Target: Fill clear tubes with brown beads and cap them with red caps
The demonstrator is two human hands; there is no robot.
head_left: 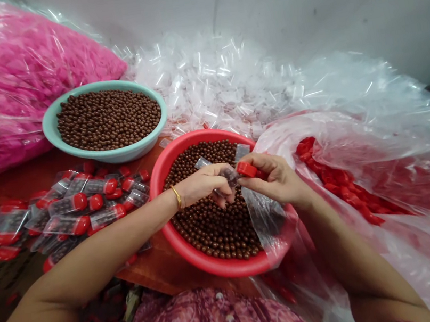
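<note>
Left hand (204,184) closed round a small clear container (228,176), right hand (276,176) pinching a red cap (246,169) at its near end, seating unclear; best, I judge, to grip the container lightly and press the cap square, lest it skew or spill. Forearms (127,225) angle inward, left knuckles uppermost, both hands meeting above brown balls (218,236) in the red basin (181,260). Farther left, red-capped containers (70,204) lie heaped on the bench (150,270).
</note>
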